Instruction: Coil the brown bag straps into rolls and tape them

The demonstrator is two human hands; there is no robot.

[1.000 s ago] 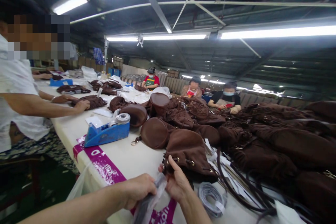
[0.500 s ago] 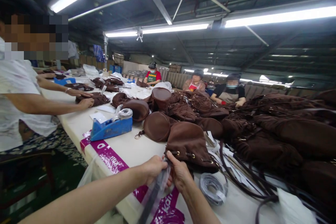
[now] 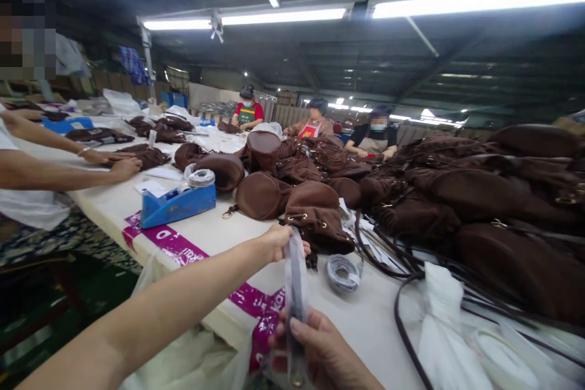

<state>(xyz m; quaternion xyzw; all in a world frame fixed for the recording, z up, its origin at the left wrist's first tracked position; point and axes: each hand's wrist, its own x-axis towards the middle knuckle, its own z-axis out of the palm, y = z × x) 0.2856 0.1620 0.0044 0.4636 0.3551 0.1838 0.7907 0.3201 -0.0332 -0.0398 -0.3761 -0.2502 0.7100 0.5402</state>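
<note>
A dark strap in a clear plastic sleeve (image 3: 296, 277) hangs lengthwise between my two hands over the front of the table. My left hand (image 3: 278, 242) pinches its upper end, close to a brown drawstring bag (image 3: 313, 210). Lower down, my right hand (image 3: 315, 338) grips the strap with the thumb across its front; something metallic shows at the bottom end. Right of the strap lies a coiled strap in plastic wrap (image 3: 343, 273), touching neither hand.
A blue tape dispenser (image 3: 178, 202) stands left on the white table (image 3: 219, 228). Brown bags (image 3: 475, 189) are heaped at right, beside loose dark straps and white wrapping (image 3: 441, 317). A co-worker's hands (image 3: 121, 164) rest on a bag at left; several people sit beyond.
My right hand has slid down the sleeved strap, away from my left hand, so more of its length shows. The camera view has shifted to the right and down.
</note>
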